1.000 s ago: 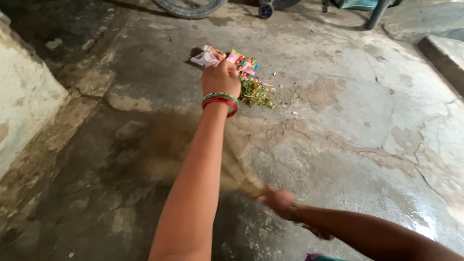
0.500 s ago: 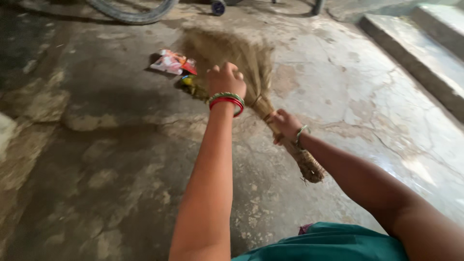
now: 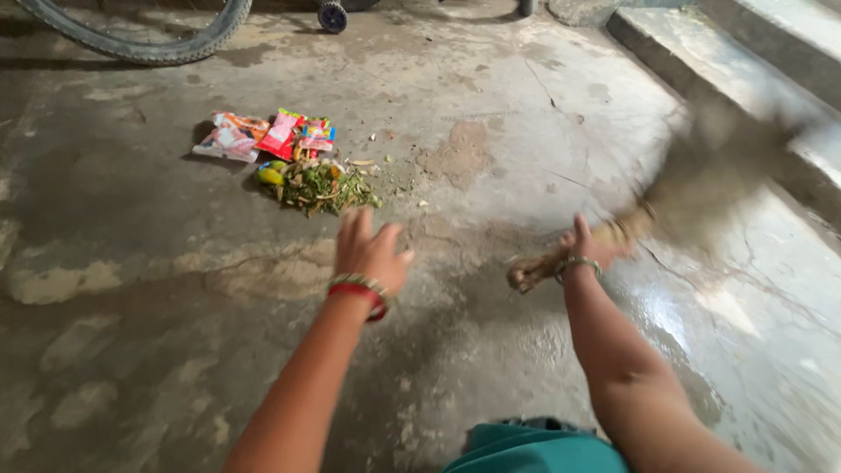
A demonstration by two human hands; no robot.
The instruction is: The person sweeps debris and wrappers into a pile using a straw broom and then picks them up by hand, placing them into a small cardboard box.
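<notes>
My right hand [image 3: 589, 248] grips the bound handle of a straw broom [image 3: 692, 188]. Its blurred bristles are swung out to the right, near the stone step. My left hand [image 3: 370, 252] hovers over the concrete floor with fingers spread and nothing in it; red and green bangles circle the wrist. Ahead of the left hand lies a small pile of litter [image 3: 317, 186] made of green leaves and scraps. Colourful snack wrappers [image 3: 263, 136] lie just behind that pile.
A tyre [image 3: 140, 44] curves along the top left and a small blue wheel [image 3: 332, 16] stands at the top. Stone steps [image 3: 745, 61] rise at the right. The cracked floor shines wet at the right. Green cloth [image 3: 534, 448] shows at the bottom.
The broom has swung from the middle, near the litter, out to the right. My left hand has drawn back from the pile and opened its fingers. The view has shifted right.
</notes>
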